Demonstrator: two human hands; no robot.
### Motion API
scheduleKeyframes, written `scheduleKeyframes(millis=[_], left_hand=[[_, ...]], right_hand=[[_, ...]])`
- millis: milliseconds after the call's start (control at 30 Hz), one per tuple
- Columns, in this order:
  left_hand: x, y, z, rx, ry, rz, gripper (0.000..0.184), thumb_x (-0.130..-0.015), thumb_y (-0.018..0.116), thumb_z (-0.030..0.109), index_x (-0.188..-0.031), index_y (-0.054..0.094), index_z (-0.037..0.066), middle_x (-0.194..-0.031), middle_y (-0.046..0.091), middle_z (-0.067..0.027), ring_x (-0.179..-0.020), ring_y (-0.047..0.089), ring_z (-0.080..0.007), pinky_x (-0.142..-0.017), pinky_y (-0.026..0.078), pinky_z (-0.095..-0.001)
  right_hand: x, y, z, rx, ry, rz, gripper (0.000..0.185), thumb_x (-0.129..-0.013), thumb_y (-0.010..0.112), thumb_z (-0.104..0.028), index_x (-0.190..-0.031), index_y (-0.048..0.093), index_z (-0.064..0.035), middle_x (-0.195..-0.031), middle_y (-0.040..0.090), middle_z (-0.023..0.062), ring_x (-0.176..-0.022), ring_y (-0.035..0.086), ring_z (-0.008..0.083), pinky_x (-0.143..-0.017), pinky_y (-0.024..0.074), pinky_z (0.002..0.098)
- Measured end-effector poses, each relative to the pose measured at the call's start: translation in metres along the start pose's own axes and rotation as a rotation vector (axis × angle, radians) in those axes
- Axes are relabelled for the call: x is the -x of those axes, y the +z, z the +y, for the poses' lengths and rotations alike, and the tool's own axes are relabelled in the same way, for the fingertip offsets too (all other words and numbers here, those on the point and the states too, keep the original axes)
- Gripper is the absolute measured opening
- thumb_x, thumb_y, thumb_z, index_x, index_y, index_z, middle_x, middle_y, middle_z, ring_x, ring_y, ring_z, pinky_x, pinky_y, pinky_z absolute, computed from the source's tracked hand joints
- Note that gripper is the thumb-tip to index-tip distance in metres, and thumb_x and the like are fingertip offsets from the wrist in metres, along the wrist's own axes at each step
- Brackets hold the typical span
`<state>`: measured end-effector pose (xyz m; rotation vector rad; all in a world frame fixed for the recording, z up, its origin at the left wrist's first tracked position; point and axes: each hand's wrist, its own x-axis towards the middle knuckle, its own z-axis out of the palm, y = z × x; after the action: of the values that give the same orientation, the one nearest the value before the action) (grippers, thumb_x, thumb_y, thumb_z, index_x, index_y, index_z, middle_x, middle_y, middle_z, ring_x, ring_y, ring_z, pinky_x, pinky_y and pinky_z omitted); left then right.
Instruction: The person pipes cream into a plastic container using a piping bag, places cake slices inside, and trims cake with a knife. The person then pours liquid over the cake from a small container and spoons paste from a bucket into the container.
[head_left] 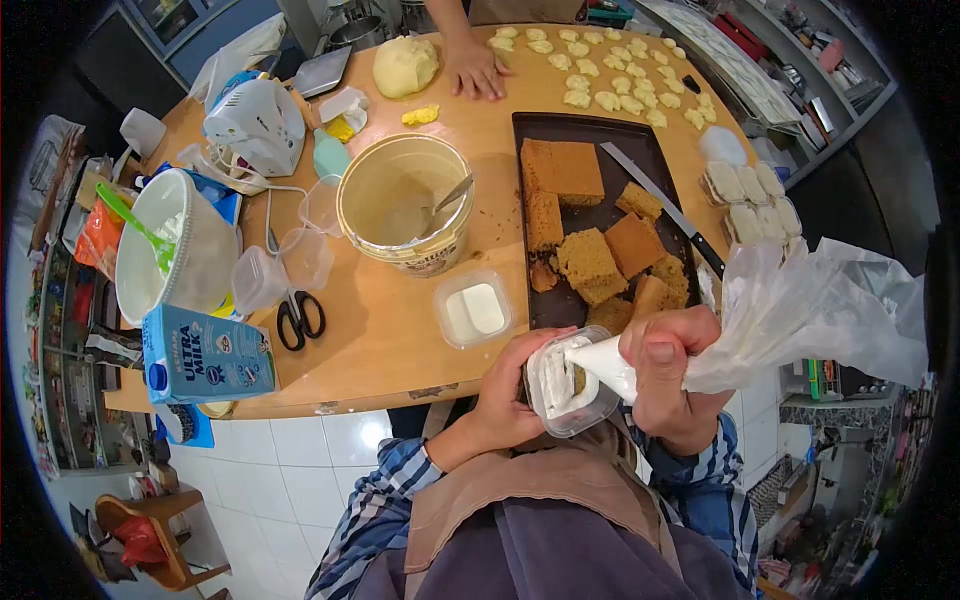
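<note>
My left hand (505, 395) is wrapped round a small clear plastic container (590, 420), held just past the table's front edge. White cream lines the inside of this container, and a bit of brown cake shows in its middle. Closed round a piping bag (605, 368) full of white cream, my right hand (672, 375) keeps the bag's tip over the container. The bag's loose clear top (820, 315) spreads out to the right. Close by on the table stands another clear container (474, 307) with a smooth white top. Cut brown cake (565, 172) lies on a dark baking tray (518, 215).
A knife (660, 200) rests across the tray. Left are a cream tub (400, 245) with a spoon, scissors (300, 320), a milk carton (208, 352), a white bowl (165, 265) and a mixer (255, 125). Another person's hand (474, 68) touches the table beside dough (405, 67) and several small dough pieces (620, 85).
</note>
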<state>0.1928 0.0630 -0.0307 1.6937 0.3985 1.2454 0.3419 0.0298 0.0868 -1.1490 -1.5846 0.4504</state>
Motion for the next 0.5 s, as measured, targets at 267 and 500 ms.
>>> scheduleKeyframes(millis=[267,500], left_hand=[[0.003,-0.002,-0.003,-0.029,-0.034,0.017,0.079,-0.059,0.082,0.011,-0.121,0.034,0.001,-0.117,0.047,-0.0181,-0.108,0.050,-0.0268,-0.091,0.041,-0.0385],[0.006,0.000,-0.007,0.024,-0.031,0.014,0.079,-0.060,0.080,0.012,-0.123,0.033,0.001,-0.120,0.048,-0.0200,-0.108,0.051,-0.0295,-0.091,0.040,-0.0358]], right_hand=[[0.007,-0.004,-0.007,-0.113,0.059,-0.016,0.017,-0.080,0.058,-0.005,-0.063,0.056,-0.0002,-0.052,0.048,0.0086,-0.043,0.044,0.0208,-0.040,0.0323,0.0311],[-0.006,0.001,-0.003,-0.047,0.034,0.080,0.017,-0.080,0.058,-0.003,-0.064,0.056,0.0001,-0.052,0.048,0.0077,-0.042,0.044,0.0211,-0.040,0.0312,0.0305]])
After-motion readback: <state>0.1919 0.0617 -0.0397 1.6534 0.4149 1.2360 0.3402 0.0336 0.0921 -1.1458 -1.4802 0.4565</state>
